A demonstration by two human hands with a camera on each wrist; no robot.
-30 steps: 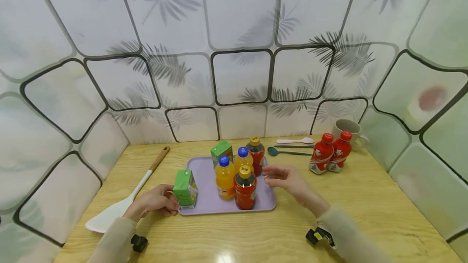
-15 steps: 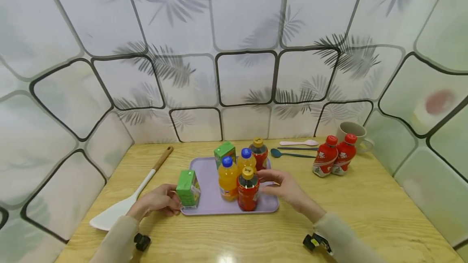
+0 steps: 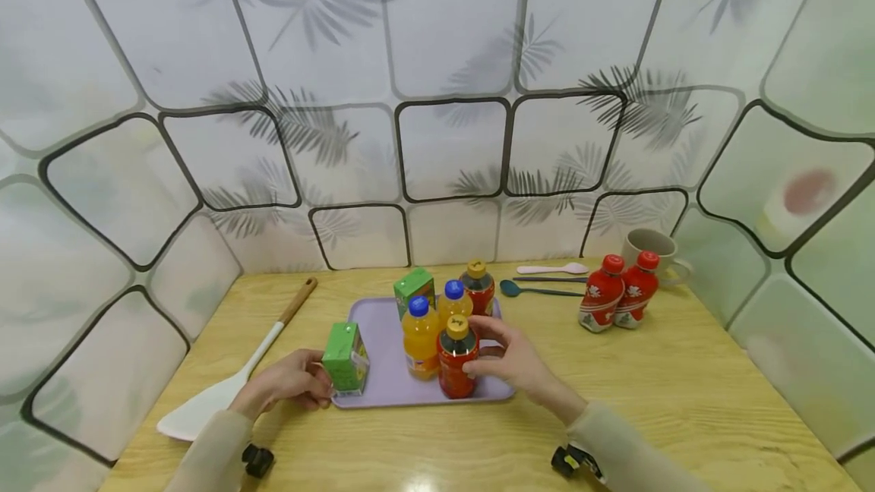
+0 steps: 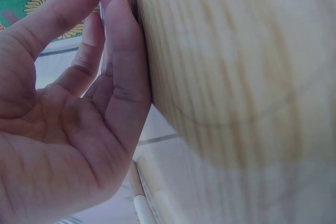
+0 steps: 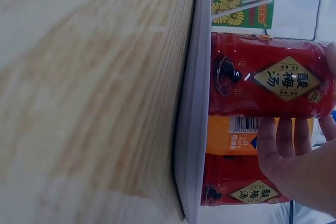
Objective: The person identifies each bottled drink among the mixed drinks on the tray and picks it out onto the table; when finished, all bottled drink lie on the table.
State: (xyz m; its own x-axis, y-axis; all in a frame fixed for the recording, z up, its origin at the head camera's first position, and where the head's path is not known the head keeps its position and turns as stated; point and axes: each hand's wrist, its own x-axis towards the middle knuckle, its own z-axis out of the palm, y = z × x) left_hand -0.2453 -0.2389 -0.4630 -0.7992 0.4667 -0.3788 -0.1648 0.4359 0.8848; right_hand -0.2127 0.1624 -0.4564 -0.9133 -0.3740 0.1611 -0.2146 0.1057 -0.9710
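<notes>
My left hand [image 3: 290, 380] is at the near left corner of a lilac tray [image 3: 379, 399], its thumb and fingertips pinching the rim. Just inside that corner stands a green drink carton [image 3: 345, 359]. My right hand [image 3: 513, 359] grips a red plum-drink bottle [image 3: 456, 367] with a yellow cap, thumb in front and fingers behind; the bottle is upright at the tray's front edge. Beside it are two orange-juice bottles [image 3: 420, 340] with blue caps. Behind them stand a second dark red bottle [image 3: 481, 296] and another green carton [image 3: 412, 291], both partly hidden.
A white spatula [image 3: 212, 401] with a wooden handle lies on the wooden table left of the tray. At the back right lie a pink spoon [image 3: 552, 269], dark chopsticks [image 3: 550, 279] and a teal spoon [image 3: 540, 291]. Two red bottles [image 3: 601, 294] stand before a grey mug [image 3: 649, 240].
My right hand has moved left from beside the tray onto the front red bottle and now grips it. My left hand stays at the tray's corner.
</notes>
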